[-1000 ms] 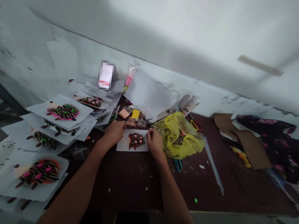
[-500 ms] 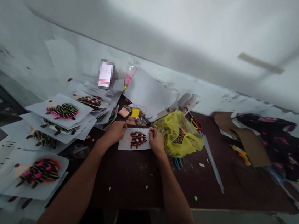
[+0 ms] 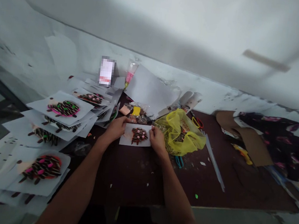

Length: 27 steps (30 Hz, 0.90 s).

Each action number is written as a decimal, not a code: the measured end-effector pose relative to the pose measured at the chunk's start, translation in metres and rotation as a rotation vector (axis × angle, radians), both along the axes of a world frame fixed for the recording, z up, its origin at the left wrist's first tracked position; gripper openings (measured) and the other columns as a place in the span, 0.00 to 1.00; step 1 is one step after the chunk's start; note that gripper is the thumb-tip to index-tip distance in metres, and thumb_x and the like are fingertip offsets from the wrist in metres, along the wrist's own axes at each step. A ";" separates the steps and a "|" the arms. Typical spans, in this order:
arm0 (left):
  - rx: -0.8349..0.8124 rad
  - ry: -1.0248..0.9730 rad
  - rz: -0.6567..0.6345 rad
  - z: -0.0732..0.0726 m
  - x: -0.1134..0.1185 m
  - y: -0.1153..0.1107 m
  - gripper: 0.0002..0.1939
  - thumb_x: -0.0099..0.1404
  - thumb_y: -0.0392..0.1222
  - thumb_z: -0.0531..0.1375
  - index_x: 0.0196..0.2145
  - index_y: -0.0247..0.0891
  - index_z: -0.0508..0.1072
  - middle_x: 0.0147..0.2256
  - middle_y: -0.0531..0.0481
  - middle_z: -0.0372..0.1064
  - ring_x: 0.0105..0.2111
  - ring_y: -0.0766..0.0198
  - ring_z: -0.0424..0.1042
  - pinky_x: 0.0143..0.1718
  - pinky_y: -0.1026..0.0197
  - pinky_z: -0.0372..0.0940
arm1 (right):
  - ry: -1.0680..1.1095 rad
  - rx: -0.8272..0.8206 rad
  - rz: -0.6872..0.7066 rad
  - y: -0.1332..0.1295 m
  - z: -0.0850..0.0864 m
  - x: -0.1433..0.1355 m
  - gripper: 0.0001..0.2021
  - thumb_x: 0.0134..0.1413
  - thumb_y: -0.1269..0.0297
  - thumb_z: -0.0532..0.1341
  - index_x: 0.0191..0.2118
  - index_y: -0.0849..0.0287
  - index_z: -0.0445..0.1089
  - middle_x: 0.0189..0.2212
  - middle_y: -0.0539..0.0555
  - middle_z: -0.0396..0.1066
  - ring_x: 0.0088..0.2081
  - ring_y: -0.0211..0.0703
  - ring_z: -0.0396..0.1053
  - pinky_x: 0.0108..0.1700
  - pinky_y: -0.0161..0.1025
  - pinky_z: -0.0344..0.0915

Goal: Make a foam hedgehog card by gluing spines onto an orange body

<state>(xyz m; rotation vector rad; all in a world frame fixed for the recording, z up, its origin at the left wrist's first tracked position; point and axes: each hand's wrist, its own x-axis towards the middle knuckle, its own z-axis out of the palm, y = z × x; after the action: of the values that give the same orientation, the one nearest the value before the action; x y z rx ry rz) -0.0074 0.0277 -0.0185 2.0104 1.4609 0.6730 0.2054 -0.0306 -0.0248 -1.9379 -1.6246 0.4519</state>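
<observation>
Between my hands is a white paper card (image 3: 127, 140) bearing a hedgehog picture (image 3: 139, 136) with dark striped spines, pink dots and an orange-red edge. The fingers of my left hand (image 3: 116, 128) are closed on the card's upper left corner. At its upper right edge, the fingers of my right hand (image 3: 157, 138) pinch it too. Just beyond the card lie a yellow block (image 3: 136, 111), a peach-coloured piece (image 3: 124, 109) and some clear plastic wrapping. A yellow mesh bag (image 3: 175, 130) with striped pieces inside sits right beside my right hand.
Stacked hedgehog cards (image 3: 85, 110) cover the left side. Blue-handled scissors (image 3: 179, 161) lie below the bag, with yellow-and-red-handled scissors (image 3: 197, 122) behind it. Clear strips (image 3: 213, 161), a yellow tool (image 3: 242, 153), brown cardboard (image 3: 252, 146) and dark floral cloth (image 3: 292, 148) are at right. White sheets (image 3: 152, 89) lean at the wall.
The card's near edge has risen a little and the card now looks straighter and more level. Both hands keep their hold on it. The whole view has shifted slightly.
</observation>
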 end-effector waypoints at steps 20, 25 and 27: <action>-0.007 0.026 0.013 0.005 -0.005 0.001 0.18 0.63 0.28 0.52 0.43 0.34 0.80 0.44 0.42 0.78 0.45 0.56 0.76 0.49 0.58 0.68 | -0.032 0.034 0.053 -0.004 0.003 -0.002 0.06 0.55 0.67 0.54 0.31 0.57 0.67 0.26 0.50 0.69 0.30 0.42 0.65 0.36 0.35 0.57; -0.021 0.106 0.013 0.007 -0.008 0.001 0.17 0.63 0.30 0.53 0.41 0.36 0.80 0.42 0.43 0.79 0.44 0.56 0.76 0.49 0.57 0.68 | -0.040 0.019 0.062 -0.006 0.007 -0.004 0.06 0.55 0.67 0.55 0.31 0.57 0.69 0.27 0.50 0.70 0.29 0.41 0.65 0.34 0.34 0.56; -0.016 0.134 0.018 0.007 -0.008 0.001 0.16 0.63 0.31 0.53 0.40 0.37 0.80 0.41 0.43 0.79 0.44 0.55 0.76 0.48 0.58 0.67 | -0.056 -0.002 0.058 -0.006 0.008 -0.005 0.08 0.56 0.67 0.55 0.31 0.58 0.71 0.27 0.50 0.71 0.29 0.41 0.65 0.34 0.34 0.56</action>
<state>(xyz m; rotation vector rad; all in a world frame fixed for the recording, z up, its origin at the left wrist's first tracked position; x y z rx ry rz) -0.0159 0.0287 -0.0112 2.0666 1.5578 0.5403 0.2005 -0.0365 -0.0168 -1.9250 -1.7208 0.4262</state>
